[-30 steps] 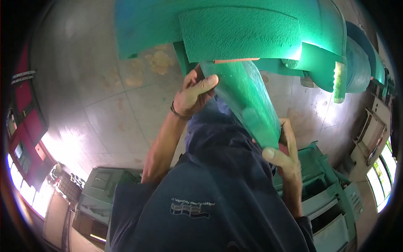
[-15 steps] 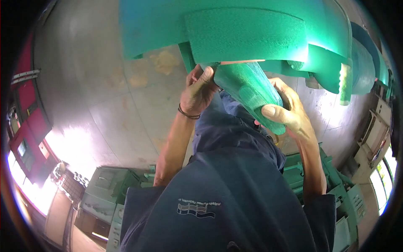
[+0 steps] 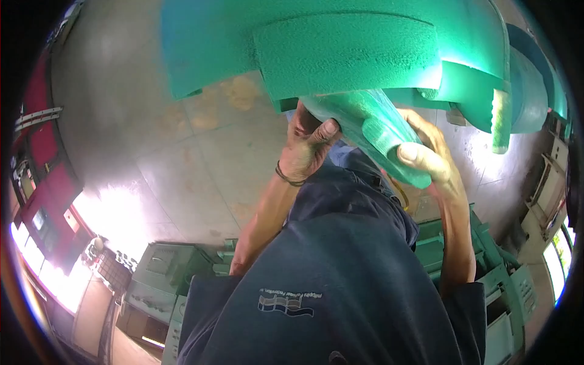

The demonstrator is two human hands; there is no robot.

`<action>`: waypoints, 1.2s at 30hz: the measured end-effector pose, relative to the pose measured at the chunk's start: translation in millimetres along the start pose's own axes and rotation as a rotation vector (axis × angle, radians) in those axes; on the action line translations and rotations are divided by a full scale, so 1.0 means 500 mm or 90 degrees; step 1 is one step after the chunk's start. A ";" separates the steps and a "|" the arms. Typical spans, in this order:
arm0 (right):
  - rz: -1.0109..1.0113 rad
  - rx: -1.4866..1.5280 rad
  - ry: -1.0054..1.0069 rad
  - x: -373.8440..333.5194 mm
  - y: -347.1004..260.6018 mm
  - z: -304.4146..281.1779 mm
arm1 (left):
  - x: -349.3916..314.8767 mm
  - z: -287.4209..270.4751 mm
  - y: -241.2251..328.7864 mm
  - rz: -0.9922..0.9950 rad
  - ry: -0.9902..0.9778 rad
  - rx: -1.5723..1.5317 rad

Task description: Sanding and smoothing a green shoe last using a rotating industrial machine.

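Two hands (image 3: 307, 146) (image 3: 435, 161) — both gripping one long glossy green piece (image 3: 360, 118).

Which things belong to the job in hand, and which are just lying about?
In the job:
green elongated workpiece, held in left hand and right hand
green machine hood beside it, likely

Just around:
green cabinet
dark red panels
bright window

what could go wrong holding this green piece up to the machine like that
The bare left hand appears close to the lower edge of the green hood, so its fingers might get knocked or pinched if the piece jerks.

The piece looks glossy, so it could slip from the right hand's grip near its lower end and perhaps drop to the floor.
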State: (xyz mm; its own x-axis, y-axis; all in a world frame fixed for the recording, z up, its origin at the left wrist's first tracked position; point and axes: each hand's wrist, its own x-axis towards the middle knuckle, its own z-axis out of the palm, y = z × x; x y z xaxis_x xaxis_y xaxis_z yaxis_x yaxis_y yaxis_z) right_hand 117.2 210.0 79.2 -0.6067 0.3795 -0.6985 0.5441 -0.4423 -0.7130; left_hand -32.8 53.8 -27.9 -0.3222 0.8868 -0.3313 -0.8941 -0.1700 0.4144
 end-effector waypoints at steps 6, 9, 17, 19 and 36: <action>-0.045 -0.124 -0.035 0.077 0.004 -0.009 | 0.009 -0.078 -0.025 0.047 0.026 -0.029; -0.083 -0.091 -0.014 0.094 0.025 -0.010 | 0.011 -0.096 -0.031 0.036 0.052 -0.068; -0.047 -0.096 0.001 0.030 -0.001 0.010 | 0.011 -0.041 -0.013 0.021 0.025 -0.020; -0.042 -0.006 0.025 0.011 -0.002 0.016 | 0.009 -0.031 -0.011 0.009 0.012 -0.025; -0.012 0.061 0.073 0.018 0.025 0.050 | 0.033 -0.041 0.020 -0.027 0.004 -0.012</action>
State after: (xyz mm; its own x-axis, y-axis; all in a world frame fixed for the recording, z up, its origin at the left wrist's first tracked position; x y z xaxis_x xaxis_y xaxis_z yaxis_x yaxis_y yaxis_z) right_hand 104.2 187.7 65.6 -0.5433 0.4755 -0.6919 0.4726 -0.5079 -0.7202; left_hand -53.5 58.1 -46.7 -0.2858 0.8904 -0.3544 -0.9127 -0.1402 0.3838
